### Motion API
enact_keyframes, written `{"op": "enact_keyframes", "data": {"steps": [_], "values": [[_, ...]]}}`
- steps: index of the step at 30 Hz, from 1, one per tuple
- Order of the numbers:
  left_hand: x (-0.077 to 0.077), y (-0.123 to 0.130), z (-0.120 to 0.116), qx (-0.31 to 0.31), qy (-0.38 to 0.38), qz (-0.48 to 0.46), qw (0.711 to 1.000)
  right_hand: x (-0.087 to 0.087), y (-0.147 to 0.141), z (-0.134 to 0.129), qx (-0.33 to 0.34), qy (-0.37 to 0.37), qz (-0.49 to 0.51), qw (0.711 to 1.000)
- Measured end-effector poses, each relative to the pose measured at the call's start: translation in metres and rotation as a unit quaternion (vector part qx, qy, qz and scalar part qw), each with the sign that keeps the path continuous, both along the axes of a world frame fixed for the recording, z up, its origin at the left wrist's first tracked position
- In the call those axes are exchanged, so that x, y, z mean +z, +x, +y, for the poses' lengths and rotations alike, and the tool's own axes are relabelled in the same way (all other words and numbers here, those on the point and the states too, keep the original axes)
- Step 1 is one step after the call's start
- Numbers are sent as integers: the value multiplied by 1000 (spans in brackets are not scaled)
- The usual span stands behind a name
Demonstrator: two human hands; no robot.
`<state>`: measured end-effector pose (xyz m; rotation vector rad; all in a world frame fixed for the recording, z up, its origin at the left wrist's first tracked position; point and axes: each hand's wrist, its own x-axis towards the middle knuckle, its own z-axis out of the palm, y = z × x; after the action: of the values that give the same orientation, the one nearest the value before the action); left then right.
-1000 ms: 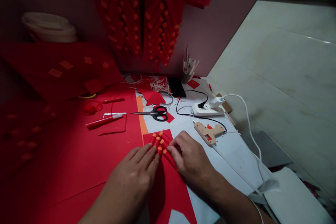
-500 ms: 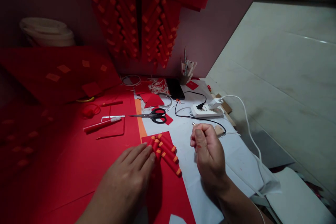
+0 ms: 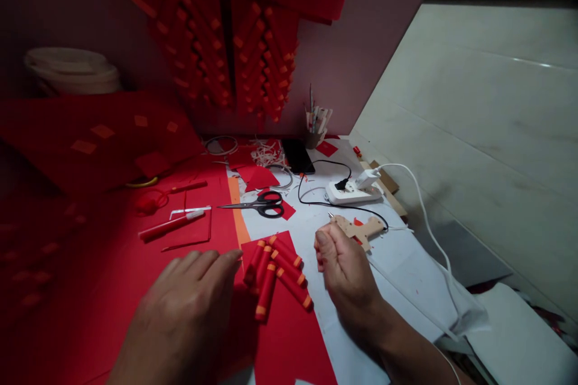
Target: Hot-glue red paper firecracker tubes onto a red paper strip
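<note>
Several red paper rolls with orange bands lie in a slanted pattern on a red paper strip. Just left of the rolls is my left hand, palm down, its fingers hiding whatever may be under them. My right hand is closed, thumb against the curled fingers, to the right of the rolls; anything inside it is too hidden to make out. Behind it, a beige glue gun lies on the white sheet.
Black scissors, a red marker, a phone and a white power strip with cables lie farther back. A pen cup stands by the wall, below hanging red decorations.
My left hand has drawn back to the left off the rolls, uncovering them. My right hand has shifted slightly left and down, showing more of the glue gun. The view has moved a little.
</note>
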<state>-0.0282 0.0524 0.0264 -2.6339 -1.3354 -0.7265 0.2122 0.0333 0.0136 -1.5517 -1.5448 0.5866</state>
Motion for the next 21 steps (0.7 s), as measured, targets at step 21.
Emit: {"op": "enact_keyframes", "data": {"steps": [21], "values": [[-8, 9, 7, -264, 19, 103, 959, -4, -7, -11, 147, 9, -189, 971]]}}
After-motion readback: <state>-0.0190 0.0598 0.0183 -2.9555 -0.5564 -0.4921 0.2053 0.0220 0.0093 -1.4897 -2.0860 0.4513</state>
